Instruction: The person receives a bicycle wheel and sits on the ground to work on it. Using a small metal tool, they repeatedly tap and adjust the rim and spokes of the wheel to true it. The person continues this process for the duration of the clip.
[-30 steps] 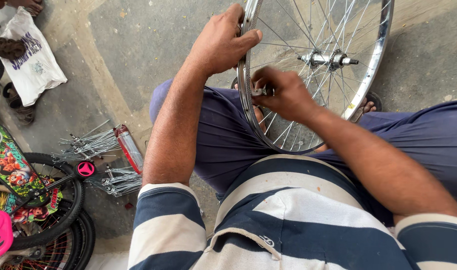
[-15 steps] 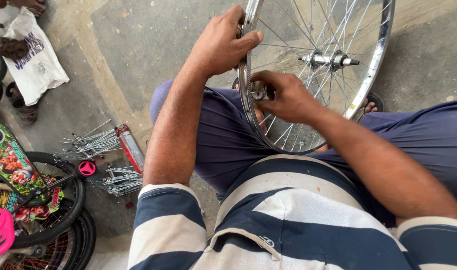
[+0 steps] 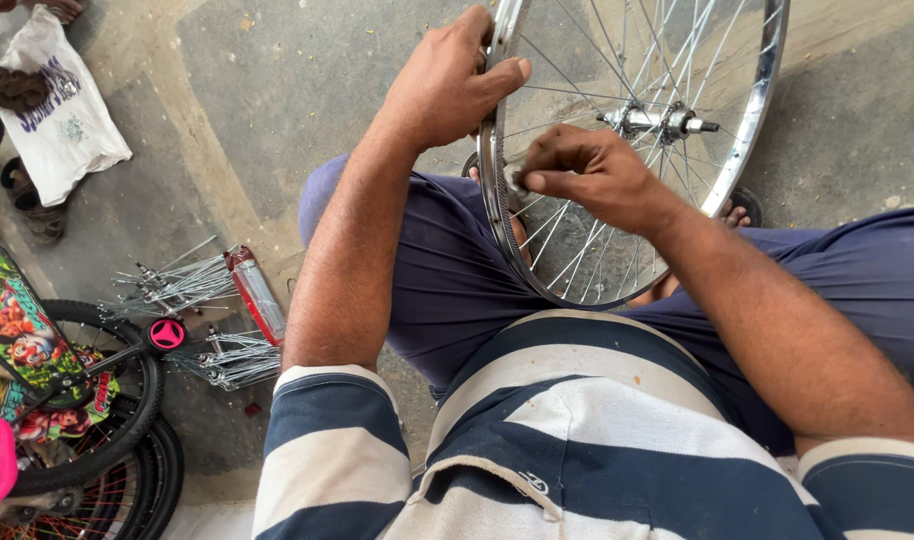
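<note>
Both hands work on a shiny chrome spoked bicycle wheel (image 3: 747, 130) that stands upright between the person's knees, at about one o'clock in the view. Left hand (image 3: 447, 85), at twelve o'clock, is clamped over the top of the rim, fingers curled across the outer edge and thumb pressing the inner side. Right hand (image 3: 587, 175), just below and to the right of it, reaches in among the thin steel spokes (image 3: 577, 255), with thumb and forefinger pinched together on something small right at the inner face of the rim; what they pinch is too small to tell. The two hands sit close together but do not touch. A metal hub with its axle (image 3: 657, 122) shows at the wheel's centre, at about one o'clock from the right hand.

On the grey concrete floor (image 3: 307, 80), at nine o'clock, lie two bundles of loose silver spokes (image 3: 177, 285) with a narrow red and clear packet (image 3: 257, 295) between them. A white printed cloth bag (image 3: 52, 110) lies at ten o'clock. Small black-tyred bicycle wheels (image 3: 107, 430) and a colourful printed panel (image 3: 17, 330) fill the eight o'clock corner.
</note>
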